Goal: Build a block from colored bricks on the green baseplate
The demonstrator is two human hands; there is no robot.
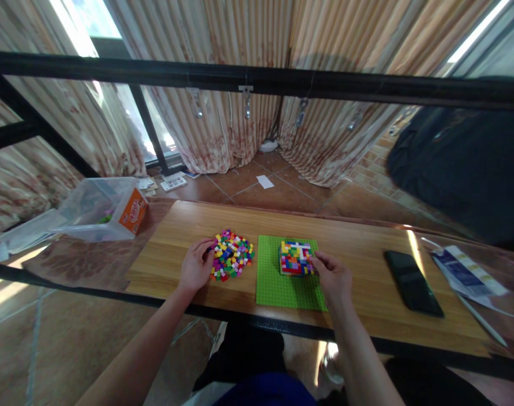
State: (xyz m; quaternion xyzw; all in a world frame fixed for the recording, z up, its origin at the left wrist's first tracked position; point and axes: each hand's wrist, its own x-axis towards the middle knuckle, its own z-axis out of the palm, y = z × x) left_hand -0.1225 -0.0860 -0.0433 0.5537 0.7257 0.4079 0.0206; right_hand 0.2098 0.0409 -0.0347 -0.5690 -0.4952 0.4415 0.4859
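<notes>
A pile of small loose toy bricks (pixel 232 255) in many colours lies on the wooden table. My left hand (pixel 196 263) rests at the pile's left edge, its fingers curved over the outer bricks, with a gap between thumb and forefinger. To the right of the pile is a green studded baseplate (pixel 269 285). On it stands a block built of multicoloured bricks (pixel 296 258), several layers high. My right hand (pixel 333 276) is at the right side of this block, thumb and forefinger pinched together against its edge. Whatever is between those fingertips is too small to make out.
A black phone (pixel 413 283) lies on the table to the right, near a printed packet (pixel 470 276) and a white stylus-like stick (pixel 482 320). A clear plastic bin (pixel 98 208) with an orange label stands left of the wooden board. A dark rail (pixel 257 76) crosses beyond the table.
</notes>
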